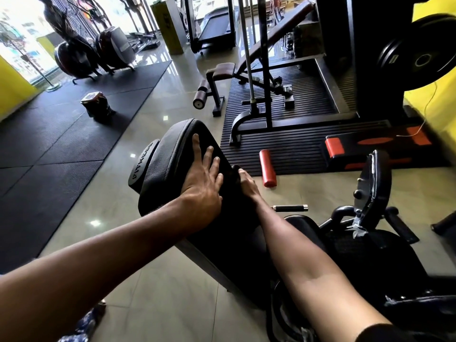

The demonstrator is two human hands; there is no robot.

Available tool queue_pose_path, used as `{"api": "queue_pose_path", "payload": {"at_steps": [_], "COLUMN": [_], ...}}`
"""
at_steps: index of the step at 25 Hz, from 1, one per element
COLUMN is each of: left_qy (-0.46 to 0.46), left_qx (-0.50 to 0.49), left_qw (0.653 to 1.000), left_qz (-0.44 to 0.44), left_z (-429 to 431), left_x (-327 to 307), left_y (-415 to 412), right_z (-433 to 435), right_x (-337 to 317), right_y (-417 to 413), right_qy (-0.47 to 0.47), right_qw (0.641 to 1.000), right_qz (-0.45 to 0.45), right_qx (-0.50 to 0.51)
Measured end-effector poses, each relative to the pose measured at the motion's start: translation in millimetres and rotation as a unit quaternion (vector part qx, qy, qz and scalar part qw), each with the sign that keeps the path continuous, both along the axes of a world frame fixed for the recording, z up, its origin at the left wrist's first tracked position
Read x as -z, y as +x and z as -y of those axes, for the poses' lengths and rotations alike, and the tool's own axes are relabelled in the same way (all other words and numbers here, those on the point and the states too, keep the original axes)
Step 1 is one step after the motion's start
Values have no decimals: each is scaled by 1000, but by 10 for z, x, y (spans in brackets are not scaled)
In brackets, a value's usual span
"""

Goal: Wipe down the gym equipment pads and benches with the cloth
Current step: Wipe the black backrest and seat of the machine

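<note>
The left hand (202, 186) lies flat, fingers spread, on the tilted black pad (172, 149); the right hand (246, 183) curls over its right edge (a cloth cannot be made out there). Farther off, a packet (96, 104) sits on the mat (61, 134), contents unclear.

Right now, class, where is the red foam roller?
The roller lies right of centre in the head view, across the edge of the ribbed mat, between the black pad and the orange-and-black step.

Red roller (267, 167) on ribbed mat's (296, 151) edge
</note>
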State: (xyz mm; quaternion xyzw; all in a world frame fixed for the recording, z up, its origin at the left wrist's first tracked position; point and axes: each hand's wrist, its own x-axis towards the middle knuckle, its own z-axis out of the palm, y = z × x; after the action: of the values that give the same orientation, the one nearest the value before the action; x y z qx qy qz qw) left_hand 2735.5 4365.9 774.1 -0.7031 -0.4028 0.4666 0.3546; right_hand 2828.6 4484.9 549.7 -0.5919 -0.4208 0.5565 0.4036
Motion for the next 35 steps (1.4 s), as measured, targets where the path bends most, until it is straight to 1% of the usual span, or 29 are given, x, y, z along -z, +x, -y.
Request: {"api": "queue_pose_path", "payload": {"at_steps": [2, 4, 6, 7, 9, 10, 11, 12, 14, 15, 17, 18, 20, 23, 25, 26, 28, 29, 30, 31, 32, 33, 34, 35], "left_qy": [0, -1, 0, -1, -4, -4, -5, -6, -4, -3, 1, 3, 6, 6, 9, 9, 8, 5, 0, -5, -10, -14, -17, -19], "left_qx": [0, -2, -6, -8, -6, -5, -5, -6, -7, -8, -10, -12, -14, -14, -15, -15, -15, -17, -20, -24, -28, -31, -33, -36], "left_qw": [1000, 1000, 1000, 1000, 1000, 1000, 1000, 1000, 1000, 1000, 1000, 1000, 1000, 1000, 1000, 1000, 1000, 1000, 1000, 1000, 1000, 999, 999, 999], "left_qz": [3, 6, 8, 9, 9, 7, 8, 8, 7, 7, 6, 5, 3, 2, 0, -1, -3, -6, -7, -7, -6, -5, -3, -1], "left_z": [-10, -9, -13, -10, -6, -6, -8, -11, -14, -12, -3, -3, 2, 30, 34, 43, 69, 87, 105, 123, 142, 165, 183, 191], "left_x": [11, 25, 38, 40, 40, 38, 39, 40, 40, 41, 47, 48, 43, 34, 33, 31, 32, 46, 64, 77, 82, 84, 76, 68], "left_y": [6, 11, 25, 33, 45, 44, 41, 39, 36, 34, 25, 20, 24, 37, 36, 31, 33, 33, 31, 35, 39, 42, 44, 41], "right_z": [-9, 25, 234, 418, 845, 1047, 1195, 1276, 1205, 1088, 833, 756, 787, 1287, 1694, 1856, 2013, 2000, 1922, 1804, 1650, 1511, 1422, 1392], "right_x": [-19, -166, -331, -375, -230, -65, 158, 398, 831, 918, 806, 627, 194, -237, -173, -61, 205, 352, 456, 458, 423, 344, 214, 48], "right_y": [8, -36, -107, -141, -211, -246, -264, -251, -174, -121, -44, -42, -94, -220, -300, -334, -352, -337, -307, -268, -229, -193, -186, -210], "right_qy": [-16, 1, 50, 95, 184, 200, 190, 152, 29, -12, -57, -49, 36, 167, 233, 240, 209, 167, 105, 42, -1, -19, -3, 33], "right_qw": [1000, 1000, 998, 994, 980, 977, 980, 987, 998, 999, 997, 998, 999, 985, 971, 969, 977, 984, 992, 996, 995, 992, 990, 989], "right_qz": [-21, -23, -33, -43, -70, -71, -55, -44, -25, -22, -29, -28, -28, -39, -53, -59, -44, -46, -44, -51, -70, -94, -115, -126], "right_qx": [7, 16, 37, 40, 34, 28, 23, 28, 46, 43, 34, 33, 25, -10, -7, -1, 17, 28, 44, 58, 70, 78, 79, 72]}}
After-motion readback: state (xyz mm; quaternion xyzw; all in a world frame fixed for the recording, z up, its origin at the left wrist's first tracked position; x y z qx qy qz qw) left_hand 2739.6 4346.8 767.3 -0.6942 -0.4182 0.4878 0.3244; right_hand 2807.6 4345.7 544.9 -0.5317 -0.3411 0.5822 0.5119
